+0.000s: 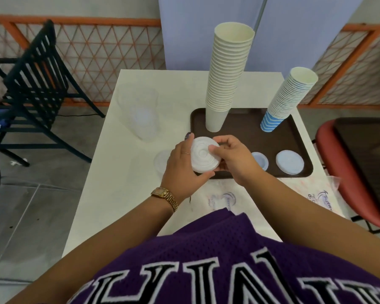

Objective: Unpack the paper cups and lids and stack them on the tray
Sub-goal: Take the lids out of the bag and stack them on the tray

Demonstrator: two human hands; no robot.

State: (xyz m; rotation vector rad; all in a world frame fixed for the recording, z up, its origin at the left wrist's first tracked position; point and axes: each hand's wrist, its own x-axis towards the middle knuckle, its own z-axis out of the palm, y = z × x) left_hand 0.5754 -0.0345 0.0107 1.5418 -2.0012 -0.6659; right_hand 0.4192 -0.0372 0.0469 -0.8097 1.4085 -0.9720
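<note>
Two hands steady a stack of lids at the tray's near corner

Two tall columns of nested cups dominate the white desk (110,194), and everything else is arranged around them. The brown tray (246,137) sits toward the far right of the desk. Its back edge carries the plain white cup stack (226,69) on the left and the blue-striped cup stack (287,99) on the right, both upright with mouths up. Placing them at the back likely keeps the tall, tippable columns clear of reaching arms and leaves the front of the tray free for lids.

Along that front edge lie a larger lid pile (289,162) near the right corner and a smaller lid (260,160) just beside it, flat on the tray.

Off the tray, a clear plastic sleeve (140,115) lies crumpled on the left of the desk, and printed wrapping (224,199) rests by the person's body, probably set aside to keep the work area open.

A white stack of lids (203,157) is held over the tray's near-left corner. The left hand (184,170) cups its side, fingers curled round the edge. The right hand (233,159) pinches it from the other side, thumb pressed on the top face. Holding it from both sides seems meant to keep loose lids aligned while they are set down.
</note>
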